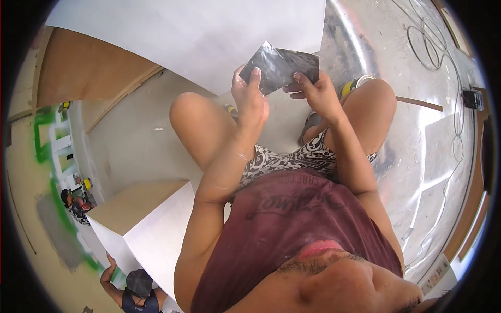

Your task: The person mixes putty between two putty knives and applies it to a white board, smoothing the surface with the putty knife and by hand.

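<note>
Both hands are raised in front of my knees around a dark grey, creased sheet of sandpaper [279,67]. My left hand [251,94] pinches its left edge, thumb on top and the fingers mostly hidden behind. My right hand [318,95] grips the lower right part, its thumb pressed on the face and the other fingers bent beneath. A pale glare lies on the sheet's upper left corner, which stands up in a point. Just beyond it is a large white panel [209,39].
A round can with a yellow band [350,87] stands by my right knee. A thin wood strip [420,103] and looped cable [438,49] lie on the right. At left are a white-sided box [156,229] and two other people, one in a dark cap [139,284].
</note>
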`<state>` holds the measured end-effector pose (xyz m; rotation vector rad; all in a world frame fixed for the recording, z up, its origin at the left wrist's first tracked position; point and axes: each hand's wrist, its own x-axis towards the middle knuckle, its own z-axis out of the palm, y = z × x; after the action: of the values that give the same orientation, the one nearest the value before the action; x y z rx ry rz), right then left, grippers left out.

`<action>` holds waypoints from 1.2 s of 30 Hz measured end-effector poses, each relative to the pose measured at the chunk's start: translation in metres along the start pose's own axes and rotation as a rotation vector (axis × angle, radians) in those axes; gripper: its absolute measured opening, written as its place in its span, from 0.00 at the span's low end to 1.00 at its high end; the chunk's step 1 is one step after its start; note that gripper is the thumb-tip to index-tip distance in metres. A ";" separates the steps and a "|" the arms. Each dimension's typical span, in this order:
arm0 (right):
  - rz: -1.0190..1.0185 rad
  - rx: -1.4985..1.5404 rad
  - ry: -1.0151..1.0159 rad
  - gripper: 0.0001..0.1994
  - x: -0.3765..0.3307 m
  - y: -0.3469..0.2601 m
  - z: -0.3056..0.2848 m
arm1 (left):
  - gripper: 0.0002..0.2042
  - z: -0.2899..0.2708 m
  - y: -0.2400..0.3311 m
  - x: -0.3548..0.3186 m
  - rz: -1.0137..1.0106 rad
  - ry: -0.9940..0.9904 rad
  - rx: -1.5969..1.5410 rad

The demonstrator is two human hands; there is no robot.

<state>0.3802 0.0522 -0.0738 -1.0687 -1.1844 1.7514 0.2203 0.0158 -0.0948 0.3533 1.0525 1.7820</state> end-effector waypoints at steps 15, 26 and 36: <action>0.249 -0.393 -0.339 0.09 -0.006 -0.010 -0.015 | 0.12 -0.006 0.014 -0.009 0.226 -0.226 0.389; -0.183 -0.611 0.109 0.18 0.017 -0.057 -0.087 | 0.18 0.004 0.094 0.019 0.217 0.001 0.162; -0.175 -0.744 0.381 0.10 0.064 -0.067 -0.074 | 0.13 0.006 0.132 0.060 0.460 -0.095 0.265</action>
<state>0.4338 0.1533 -0.0407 -1.5744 -1.6546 0.9056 0.1164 0.0539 -0.0003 0.8936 1.2102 2.0005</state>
